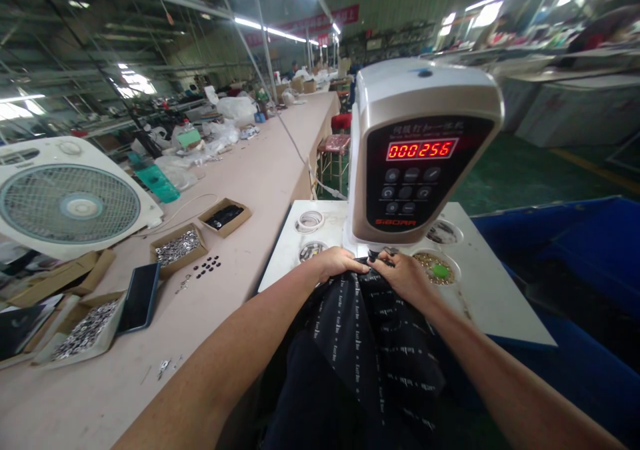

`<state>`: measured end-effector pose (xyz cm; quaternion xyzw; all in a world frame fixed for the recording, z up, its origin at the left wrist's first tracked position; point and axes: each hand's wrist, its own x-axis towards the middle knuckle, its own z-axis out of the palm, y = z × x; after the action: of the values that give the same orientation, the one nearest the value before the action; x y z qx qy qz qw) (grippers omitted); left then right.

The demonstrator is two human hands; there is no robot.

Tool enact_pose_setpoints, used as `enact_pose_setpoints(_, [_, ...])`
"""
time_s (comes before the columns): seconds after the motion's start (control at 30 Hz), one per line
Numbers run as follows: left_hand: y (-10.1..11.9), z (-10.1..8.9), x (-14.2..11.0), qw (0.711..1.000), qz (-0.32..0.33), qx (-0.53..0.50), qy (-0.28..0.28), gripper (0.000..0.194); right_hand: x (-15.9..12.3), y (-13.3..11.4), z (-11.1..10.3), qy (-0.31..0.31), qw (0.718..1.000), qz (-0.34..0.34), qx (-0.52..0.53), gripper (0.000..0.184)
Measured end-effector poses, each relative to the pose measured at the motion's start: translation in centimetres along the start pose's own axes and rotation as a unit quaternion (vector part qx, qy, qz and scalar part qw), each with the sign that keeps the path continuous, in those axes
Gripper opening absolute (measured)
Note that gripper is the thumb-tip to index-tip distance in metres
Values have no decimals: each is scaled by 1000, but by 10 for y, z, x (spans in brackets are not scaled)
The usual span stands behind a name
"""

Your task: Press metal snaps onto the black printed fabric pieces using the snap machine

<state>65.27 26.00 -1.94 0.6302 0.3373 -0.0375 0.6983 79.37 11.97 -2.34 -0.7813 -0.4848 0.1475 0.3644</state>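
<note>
The dark printed cloth (350, 333), bottom centre, looks light and limp, perhaps slightly slippery, so best held by its edge. Mid-frame, the left hand (341, 263) and right hand (399, 275) pinch that edge near the machine (420, 183).

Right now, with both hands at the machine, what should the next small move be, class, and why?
Perhaps draw the black fabric with white lettering gently taut between the left hand and the right hand: both pinch its upper edge close under the white-and-beige machine, while the fabric hangs below in folds, so a flatter edge would likely be easier to position.
</note>
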Motion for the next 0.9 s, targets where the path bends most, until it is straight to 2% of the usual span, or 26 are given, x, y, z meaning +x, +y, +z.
enact_pose_setpoints(0.33, [-3,0,-4,1000,19,15,13,29,3,6,5,-9,1000,-17,-12,36])
enact_pose_setpoints(0.6, [-11,1,-12,993,58,81,61,22,1,10,8,-6,999,-19,-47,27])
enact_pose_setpoints(0.9, [-21,5,-14,987,88,92,97,27,4,18,9,-24,996,-25,-79,25])
